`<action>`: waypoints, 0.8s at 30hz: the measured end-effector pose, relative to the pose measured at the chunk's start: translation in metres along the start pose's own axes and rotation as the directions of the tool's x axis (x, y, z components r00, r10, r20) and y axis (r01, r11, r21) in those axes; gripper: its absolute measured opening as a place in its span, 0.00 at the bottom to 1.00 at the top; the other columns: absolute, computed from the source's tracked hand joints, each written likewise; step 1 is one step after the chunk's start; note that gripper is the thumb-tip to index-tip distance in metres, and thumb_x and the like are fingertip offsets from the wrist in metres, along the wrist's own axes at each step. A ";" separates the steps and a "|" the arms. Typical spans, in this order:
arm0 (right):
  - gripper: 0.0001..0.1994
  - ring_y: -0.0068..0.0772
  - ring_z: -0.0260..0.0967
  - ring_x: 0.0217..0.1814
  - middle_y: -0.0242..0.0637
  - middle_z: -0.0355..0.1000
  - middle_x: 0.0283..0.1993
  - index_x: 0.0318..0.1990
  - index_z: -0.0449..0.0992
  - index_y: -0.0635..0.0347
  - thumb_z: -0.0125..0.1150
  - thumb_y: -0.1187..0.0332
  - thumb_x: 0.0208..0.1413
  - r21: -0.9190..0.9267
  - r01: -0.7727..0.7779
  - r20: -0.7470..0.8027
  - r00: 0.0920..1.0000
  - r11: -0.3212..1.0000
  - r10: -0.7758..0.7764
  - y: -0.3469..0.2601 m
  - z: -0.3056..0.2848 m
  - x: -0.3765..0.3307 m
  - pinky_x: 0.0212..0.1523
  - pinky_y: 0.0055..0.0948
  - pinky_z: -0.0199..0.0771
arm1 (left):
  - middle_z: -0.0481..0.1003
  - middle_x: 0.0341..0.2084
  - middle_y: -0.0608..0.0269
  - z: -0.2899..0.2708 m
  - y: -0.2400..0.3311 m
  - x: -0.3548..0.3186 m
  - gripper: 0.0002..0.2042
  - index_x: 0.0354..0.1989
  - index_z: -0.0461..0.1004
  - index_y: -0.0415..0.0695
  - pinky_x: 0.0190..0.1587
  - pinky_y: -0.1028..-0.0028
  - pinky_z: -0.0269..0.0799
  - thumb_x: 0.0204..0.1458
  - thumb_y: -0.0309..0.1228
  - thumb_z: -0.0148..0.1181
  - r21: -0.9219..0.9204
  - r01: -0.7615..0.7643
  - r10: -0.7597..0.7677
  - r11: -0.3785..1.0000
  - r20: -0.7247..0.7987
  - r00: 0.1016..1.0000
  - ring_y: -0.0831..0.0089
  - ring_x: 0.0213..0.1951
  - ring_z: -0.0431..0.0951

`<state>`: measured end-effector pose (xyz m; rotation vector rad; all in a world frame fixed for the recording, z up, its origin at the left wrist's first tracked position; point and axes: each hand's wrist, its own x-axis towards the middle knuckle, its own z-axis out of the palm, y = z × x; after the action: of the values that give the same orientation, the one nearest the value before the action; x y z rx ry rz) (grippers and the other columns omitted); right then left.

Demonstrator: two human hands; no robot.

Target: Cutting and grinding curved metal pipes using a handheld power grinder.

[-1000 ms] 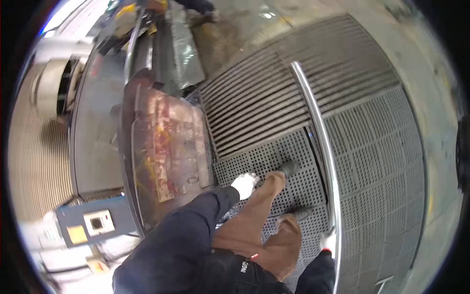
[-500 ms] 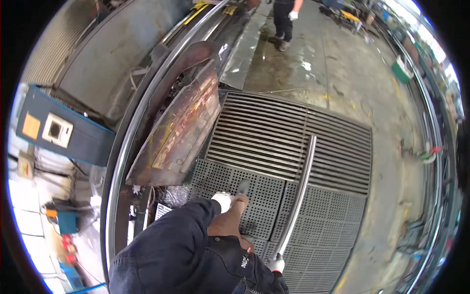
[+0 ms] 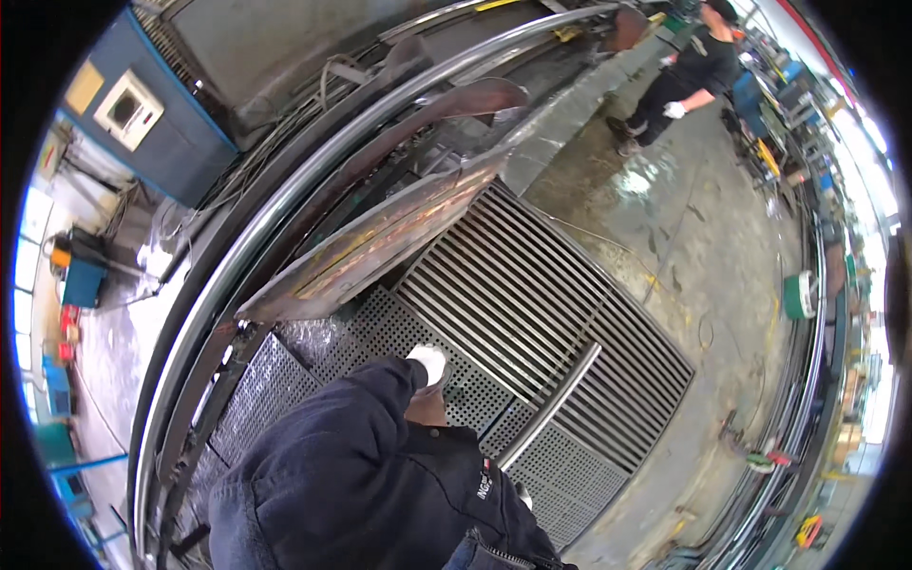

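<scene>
My right hand [image 3: 524, 495], in a white glove, is mostly hidden behind my dark jacket. It grips the near end of a long, shiny round metal bar [image 3: 556, 407] that slants away to the right above the floor grating. I cannot tell whether the bar is solid or hollow. My left hand [image 3: 428, 363], also white-gloved, is curled in front of me over the perforated black mats [image 3: 473, 399], with nothing visible in it. Ahead on the left lies a worn, rust-marked sheet-metal plate [image 3: 380, 233], tilted along the machine's edge.
A slatted grating [image 3: 503, 275] lies ahead. Along the left runs a long polished rail [image 3: 249, 237], with a blue control cabinet [image 3: 157, 104] behind it. A co-worker [image 3: 679, 81] stands on the wet concrete beyond. A green bucket [image 3: 799, 295] and long bars line the right.
My view has turned, so the co-worker and grating appear farther right and show more fully. The metal bar stays in my right hand, which is now more hidden. My boot has dropped from sight.
</scene>
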<state>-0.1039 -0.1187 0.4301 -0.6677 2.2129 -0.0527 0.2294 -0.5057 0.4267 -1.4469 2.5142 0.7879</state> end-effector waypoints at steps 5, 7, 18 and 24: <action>0.35 0.46 0.78 0.58 0.52 0.80 0.52 0.59 0.75 0.68 0.75 0.57 0.43 -0.054 0.100 0.034 0.995 0.993 -0.099 -0.039 -0.063 0.050 0.57 0.38 0.77 | 0.82 0.39 0.49 -0.031 0.003 0.033 0.14 0.40 0.82 0.44 0.50 0.54 0.77 0.46 0.35 0.62 -0.049 0.122 -0.126 0.991 -0.094 0.988 0.52 0.47 0.82; 0.34 0.46 0.78 0.57 0.51 0.80 0.52 0.58 0.76 0.68 0.75 0.58 0.44 -0.063 0.166 0.062 0.985 0.984 -0.163 -0.057 -0.083 0.077 0.57 0.38 0.77 | 0.82 0.39 0.50 -0.031 -0.003 0.035 0.15 0.41 0.81 0.43 0.48 0.55 0.77 0.45 0.35 0.62 -0.068 0.183 -0.186 0.981 -0.051 0.981 0.52 0.46 0.82; 0.30 0.44 0.79 0.55 0.50 0.81 0.50 0.56 0.76 0.69 0.74 0.59 0.47 -0.185 0.462 0.235 0.878 0.867 -0.418 -0.152 -0.171 0.216 0.56 0.37 0.77 | 0.81 0.42 0.47 -0.002 0.018 -0.040 0.16 0.50 0.78 0.43 0.49 0.54 0.75 0.56 0.33 0.52 -0.238 0.629 -0.653 0.740 -0.027 0.757 0.51 0.46 0.81; 0.28 0.43 0.79 0.54 0.50 0.81 0.49 0.54 0.77 0.69 0.73 0.60 0.48 -0.254 0.596 0.355 0.790 0.762 -0.499 -0.238 -0.171 0.246 0.55 0.36 0.77 | 0.82 0.38 0.46 0.036 0.019 -0.097 0.16 0.48 0.79 0.44 0.45 0.52 0.77 0.54 0.37 0.57 -0.370 0.765 -0.818 0.528 0.023 0.575 0.48 0.43 0.83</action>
<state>-0.2520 -0.4710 0.4342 -1.4385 1.7040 0.1354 0.2596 -0.4055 0.4387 -2.5547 1.4433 0.9355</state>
